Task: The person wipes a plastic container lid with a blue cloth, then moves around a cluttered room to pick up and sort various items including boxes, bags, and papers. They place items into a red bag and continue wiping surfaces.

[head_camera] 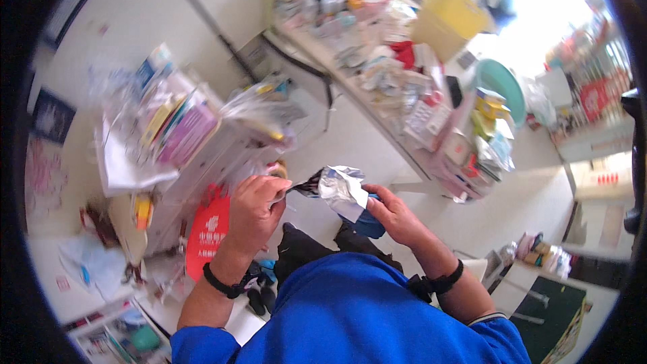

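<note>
My left hand (pixel 258 207) is raised at the centre and pinches the narrow, dark end of a crumpled piece of shiny foil packaging (pixel 343 189). The silver side of the foil spreads out toward my right hand (pixel 399 215), whose thumb and fingers hold its other end. A blue item (pixel 368 223) sits under the foil, also in my right hand; the foil covers part of it, so its kind is unclear. Both hands are above the floor in front of my body. Behind my left forearm hangs a red bag (pixel 207 232) with white writing.
A long table (pixel 386 136) heaped with bottles, packets and papers runs diagonally ahead. It bears a yellow bin (pixel 447 23) and a teal basin (pixel 503 86). To the left, a white cabinet (pixel 197 172) carries books and plastic bags. A dark green panel (pixel 551 308) lies at lower right.
</note>
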`<state>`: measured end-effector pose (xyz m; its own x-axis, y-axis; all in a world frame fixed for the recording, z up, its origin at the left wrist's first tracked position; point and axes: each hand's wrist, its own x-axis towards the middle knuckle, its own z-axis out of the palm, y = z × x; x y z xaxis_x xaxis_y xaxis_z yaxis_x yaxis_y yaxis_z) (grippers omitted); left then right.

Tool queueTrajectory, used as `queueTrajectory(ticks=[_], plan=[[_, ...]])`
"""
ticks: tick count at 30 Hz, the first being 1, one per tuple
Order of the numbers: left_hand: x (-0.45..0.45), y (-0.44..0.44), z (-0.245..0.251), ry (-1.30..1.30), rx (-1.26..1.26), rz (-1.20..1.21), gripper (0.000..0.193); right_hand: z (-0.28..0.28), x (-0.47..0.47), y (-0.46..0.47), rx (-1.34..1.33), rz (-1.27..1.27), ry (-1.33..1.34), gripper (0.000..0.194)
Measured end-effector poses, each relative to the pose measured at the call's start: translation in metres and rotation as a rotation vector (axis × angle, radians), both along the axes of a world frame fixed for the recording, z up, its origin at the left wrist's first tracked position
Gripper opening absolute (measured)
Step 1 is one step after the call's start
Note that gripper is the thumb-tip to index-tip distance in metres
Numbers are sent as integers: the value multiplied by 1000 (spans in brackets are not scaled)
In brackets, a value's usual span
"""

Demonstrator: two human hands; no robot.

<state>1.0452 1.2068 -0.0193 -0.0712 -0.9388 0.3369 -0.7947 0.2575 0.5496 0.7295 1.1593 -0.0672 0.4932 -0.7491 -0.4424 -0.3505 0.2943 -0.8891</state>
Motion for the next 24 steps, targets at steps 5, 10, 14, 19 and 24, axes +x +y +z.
queueTrajectory(ticks=[5,10,14,19,24], plan=[[-73,-73,-19,135,23,-40,20,-33,-80,12,139,-280,44,49],[-121,-145,-67,318,176,31,10,-74,-139,40,159,-461,146,50],[-163,-223,-92,401,231,64,15,-80,-174,52,349,-733,-2,48],[-239,-336,-115,421,117,-85,20,-85,-185,26,408,-848,105,47],[-320,-440,-152,371,238,-116,28,-107,-176,-17,294,-784,244,47]])
